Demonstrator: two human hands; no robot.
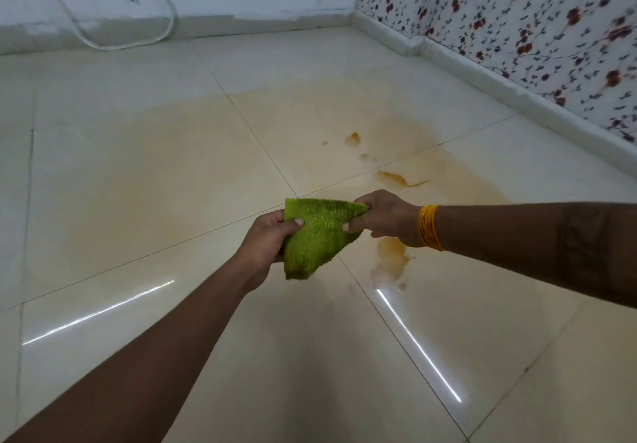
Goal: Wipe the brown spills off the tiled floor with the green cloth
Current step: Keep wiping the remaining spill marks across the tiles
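Both hands [265, 239] on green cloth [317, 235], spill [391, 260] part-hidden.

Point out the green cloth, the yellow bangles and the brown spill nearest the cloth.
green cloth [319, 239], head view, middle of the fabric.
yellow bangles [430, 227], head view, on the right wrist.
brown spill [391, 258], head view, centre of the patch.

A single head-worn wide-angle camera looks forward and down over the tiled floor [144, 173], floral wall [517, 11] far right.

Cloth [319, 235] between hands (above floor [138, 184])
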